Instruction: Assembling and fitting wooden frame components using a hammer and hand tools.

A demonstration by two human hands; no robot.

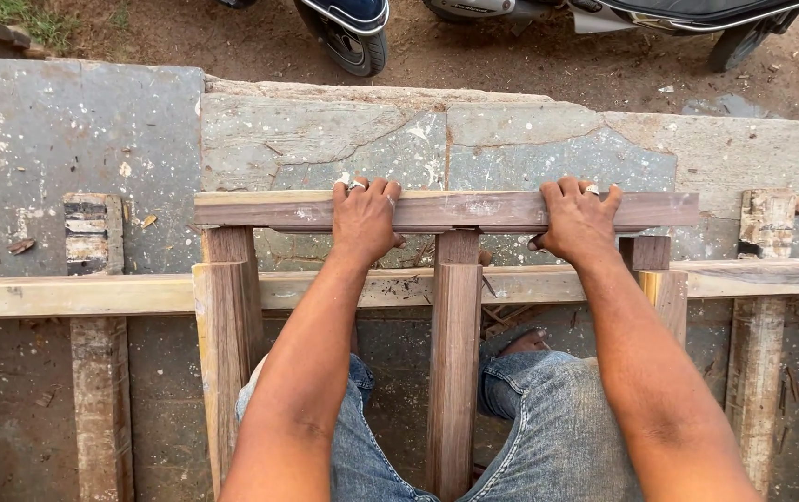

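Two hands on one piece: our left hand [362, 221] and right hand [578, 223] both clamp the long brown wooden top rail [455, 211], fingers curled over its far edge, thumbs tucked under the near side. The rail lies flat across three upright brown wooden posts: the left post [227, 325], the middle post [455, 344] between our forearms, the right post [658, 274] just beside our right wrist. A paler wooden crossbar [74, 296] runs behind the posts. The paint-spattered grey stone slab [344, 139] sits beyond; scooter wheel [355, 42] on the dirt further off.

Risks, as we judge them: uneven pressure could tilt the rail off the outer posts, since our hands sit inboard. Fingers wrapped underneath could get pinched at the middle joint. Our bare foot [522, 342] below is exposed if anything drops.
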